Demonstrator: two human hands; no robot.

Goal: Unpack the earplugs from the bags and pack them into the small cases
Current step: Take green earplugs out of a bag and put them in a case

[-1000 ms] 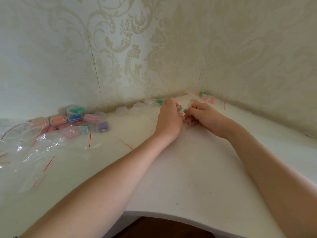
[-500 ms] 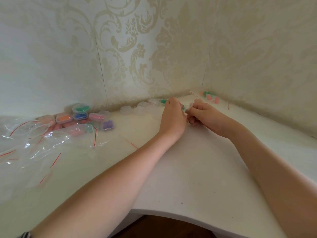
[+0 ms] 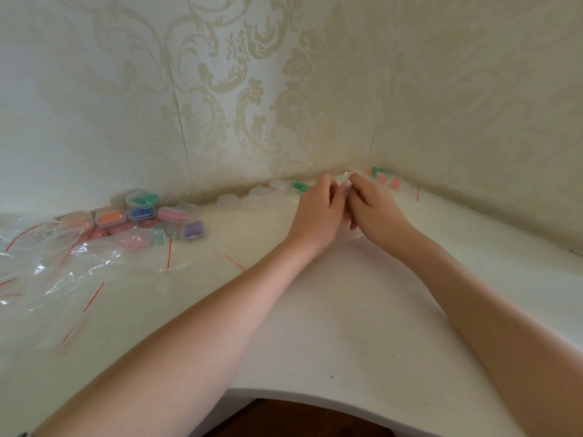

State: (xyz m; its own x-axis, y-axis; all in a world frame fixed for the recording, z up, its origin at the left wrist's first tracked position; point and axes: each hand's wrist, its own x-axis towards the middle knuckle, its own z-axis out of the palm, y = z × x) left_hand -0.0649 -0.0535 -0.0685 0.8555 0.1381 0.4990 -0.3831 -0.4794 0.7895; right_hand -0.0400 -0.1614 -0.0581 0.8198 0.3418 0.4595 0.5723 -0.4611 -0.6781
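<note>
Both hands, left hand (image 3: 318, 209) and right hand (image 3: 375, 209), pinch what seems a clear bag (image 3: 344, 179); filled cases (image 3: 142, 212) hold coloured earplugs.

Two hands work at the desk's far corner. To the left lie at least six filled cases (image 3: 142, 212): green, blue, orange, pink, purple and pale orange, with more blurred under plastic. About four empty clear cases (image 3: 249, 200) sit mid-desk. Several clear bags (image 3: 63, 272) with red strips overlap, too tangled to count.
</note>
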